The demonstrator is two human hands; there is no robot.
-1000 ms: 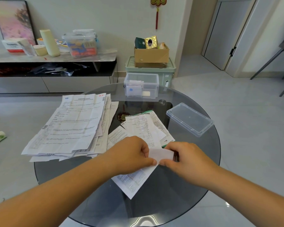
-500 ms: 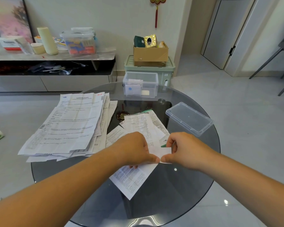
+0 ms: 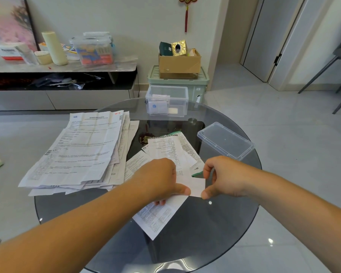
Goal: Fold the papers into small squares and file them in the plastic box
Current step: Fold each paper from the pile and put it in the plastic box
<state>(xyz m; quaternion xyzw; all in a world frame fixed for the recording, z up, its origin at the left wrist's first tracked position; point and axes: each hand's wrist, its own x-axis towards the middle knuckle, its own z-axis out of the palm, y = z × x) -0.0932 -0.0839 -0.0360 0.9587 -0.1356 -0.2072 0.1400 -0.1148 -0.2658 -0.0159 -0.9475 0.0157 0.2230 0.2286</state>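
At the left of the round glass worktop [image 3: 215, 223] lies the big stack of papers [image 3: 81, 152], unfolded, fanned loosely and hanging over the rim. Next comes the left hand [image 3: 158, 180], its thumb pinching the left edge of a folded slip [image 3: 195, 186] while its fingertips show beneath, resting on a printed sheet [image 3: 158, 215] that juts toward the near edge. Far behind, at the back of the worktop, stands the plastic box [image 3: 166, 101], open, with a few folded pieces already inside and well apart from both hands. The slip is held between the 2 hands just above a small pile [image 3: 169, 146] of loose papers, so the fold looks unfinished. The right hand [image 3: 222, 178] pinches the slip's right edge between thumb and forefinger, the other fingers curled. Furthest right, the lid [image 3: 224, 140] lies upside down near the rim. I judge the main risk to be a crooked crease: with only the 2 edges pinched in the air, the layers can slide out of line and the square comes out uneven. Reaching to the box could also drag a forearm across the overhanging stack or the jutting sheet and sweep them to the floor.
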